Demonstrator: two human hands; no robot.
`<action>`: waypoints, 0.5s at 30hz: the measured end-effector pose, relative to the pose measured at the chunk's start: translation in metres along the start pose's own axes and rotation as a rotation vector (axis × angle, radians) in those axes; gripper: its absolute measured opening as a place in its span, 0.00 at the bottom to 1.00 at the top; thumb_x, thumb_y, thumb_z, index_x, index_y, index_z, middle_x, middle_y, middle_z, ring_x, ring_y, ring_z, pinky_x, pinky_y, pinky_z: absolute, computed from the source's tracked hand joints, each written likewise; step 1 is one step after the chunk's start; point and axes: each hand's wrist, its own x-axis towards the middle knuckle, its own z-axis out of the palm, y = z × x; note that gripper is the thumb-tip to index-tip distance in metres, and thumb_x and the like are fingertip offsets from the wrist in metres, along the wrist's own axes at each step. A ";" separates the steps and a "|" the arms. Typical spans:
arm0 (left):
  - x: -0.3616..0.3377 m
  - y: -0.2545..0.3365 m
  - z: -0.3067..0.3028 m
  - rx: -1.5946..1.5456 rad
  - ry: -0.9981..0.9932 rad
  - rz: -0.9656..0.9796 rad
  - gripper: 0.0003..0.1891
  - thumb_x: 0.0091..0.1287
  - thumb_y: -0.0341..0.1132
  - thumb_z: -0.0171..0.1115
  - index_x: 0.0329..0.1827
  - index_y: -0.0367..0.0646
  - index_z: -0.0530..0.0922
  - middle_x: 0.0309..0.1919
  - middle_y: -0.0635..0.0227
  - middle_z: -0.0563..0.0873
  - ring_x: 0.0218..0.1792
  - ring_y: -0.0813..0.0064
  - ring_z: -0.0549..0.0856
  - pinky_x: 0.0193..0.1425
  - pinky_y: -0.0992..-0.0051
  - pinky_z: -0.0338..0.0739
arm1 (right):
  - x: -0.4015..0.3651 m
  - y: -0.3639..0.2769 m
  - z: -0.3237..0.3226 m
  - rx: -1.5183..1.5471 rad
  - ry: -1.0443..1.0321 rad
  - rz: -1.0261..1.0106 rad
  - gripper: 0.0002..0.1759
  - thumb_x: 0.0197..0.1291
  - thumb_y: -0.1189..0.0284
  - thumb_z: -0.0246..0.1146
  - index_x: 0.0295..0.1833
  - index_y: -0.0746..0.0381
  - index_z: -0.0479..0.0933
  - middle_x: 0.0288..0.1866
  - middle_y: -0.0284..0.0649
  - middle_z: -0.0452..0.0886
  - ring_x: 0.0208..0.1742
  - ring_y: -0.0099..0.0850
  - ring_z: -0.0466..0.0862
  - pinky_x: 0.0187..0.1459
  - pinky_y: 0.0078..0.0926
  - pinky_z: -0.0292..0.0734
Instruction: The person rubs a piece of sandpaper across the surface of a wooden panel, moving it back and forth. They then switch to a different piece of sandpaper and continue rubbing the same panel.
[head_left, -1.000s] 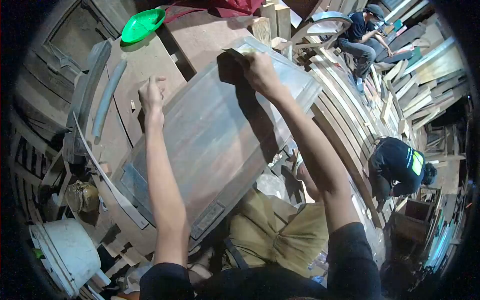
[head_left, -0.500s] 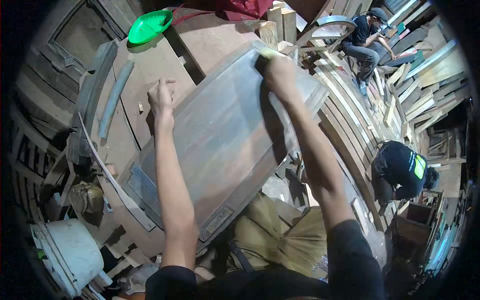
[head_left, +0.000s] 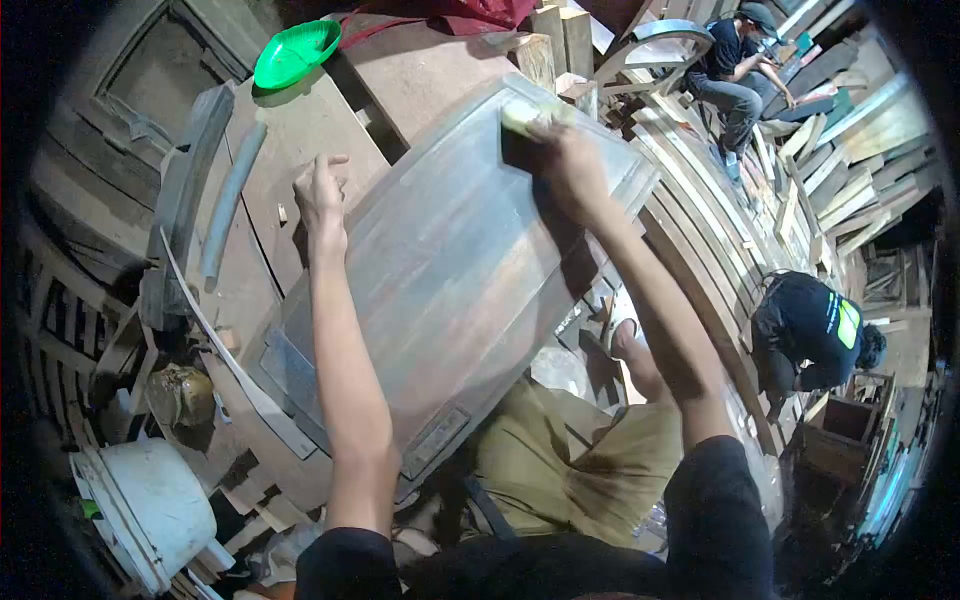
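Note:
A large flat wooden panel [head_left: 430,270], stained grey-blue and brown with a raised border, lies at a slant before me. Near its far right corner, my right hand [head_left: 572,165] is closed around a pale yellow-green pad [head_left: 522,118], which is against the panel face. The fingers cover part of the pad. Off the panel's left edge, over the brown boards, is my left hand [head_left: 320,195]. Its index finger sticks out apart from the other loosely bent fingers, and nothing shows in it.
A green leaf-shaped dish [head_left: 297,55] and a grey-blue rod [head_left: 233,200] lie on the brown boards [head_left: 300,125]. A white tub [head_left: 155,510] stands at lower left. Two people work on the right, one bent over [head_left: 810,330], one seated [head_left: 740,75], among stacked timber strips [head_left: 700,225].
My right hand has shifted slightly, and more of the pad shows at its fingertips. My left hand stays in place. A foot has come into view beside the panel.

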 end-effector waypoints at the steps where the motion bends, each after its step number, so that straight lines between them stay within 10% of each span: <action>1: 0.002 0.003 0.000 0.010 0.003 0.005 0.17 0.66 0.42 0.51 0.34 0.40 0.84 0.18 0.76 0.66 0.19 0.83 0.68 0.24 0.78 0.61 | -0.024 0.001 0.017 0.198 0.127 -0.223 0.17 0.61 0.76 0.54 0.53 0.65 0.80 0.55 0.59 0.80 0.58 0.48 0.80 0.59 0.44 0.74; 3: -0.006 0.009 0.002 0.028 0.022 -0.014 0.17 0.67 0.43 0.51 0.35 0.40 0.84 0.17 0.77 0.66 0.18 0.84 0.67 0.23 0.78 0.60 | -0.076 -0.013 0.024 0.181 -0.044 -0.714 0.23 0.60 0.82 0.53 0.61 0.62 0.79 0.63 0.54 0.77 0.67 0.45 0.76 0.67 0.36 0.70; 7: -0.005 0.002 0.003 -0.016 -0.011 -0.019 0.17 0.69 0.42 0.50 0.36 0.40 0.84 0.17 0.79 0.66 0.17 0.85 0.65 0.21 0.80 0.58 | -0.043 0.042 -0.020 0.405 0.175 -0.137 0.24 0.56 0.86 0.54 0.59 0.63 0.80 0.63 0.53 0.78 0.66 0.42 0.77 0.67 0.34 0.70; 9: -0.005 0.007 0.003 -0.039 -0.006 -0.028 0.17 0.70 0.42 0.49 0.36 0.41 0.83 0.17 0.80 0.66 0.17 0.86 0.64 0.21 0.81 0.57 | -0.050 0.042 0.006 0.143 0.235 -0.437 0.23 0.58 0.85 0.55 0.60 0.64 0.79 0.61 0.50 0.80 0.65 0.43 0.78 0.71 0.38 0.66; 12: -0.005 0.009 0.004 -0.024 -0.005 -0.018 0.16 0.69 0.41 0.49 0.36 0.41 0.83 0.17 0.80 0.65 0.17 0.87 0.64 0.19 0.82 0.54 | -0.099 0.031 0.003 0.309 -0.245 -0.690 0.28 0.54 0.81 0.55 0.63 0.62 0.76 0.66 0.44 0.76 0.71 0.43 0.72 0.73 0.37 0.63; 15: -0.009 0.008 0.003 -0.021 -0.002 -0.017 0.16 0.68 0.39 0.49 0.36 0.41 0.83 0.18 0.79 0.65 0.17 0.88 0.63 0.19 0.82 0.54 | -0.057 0.060 -0.030 0.481 0.103 -0.075 0.23 0.62 0.75 0.56 0.62 0.71 0.74 0.65 0.49 0.77 0.62 0.34 0.80 0.66 0.36 0.71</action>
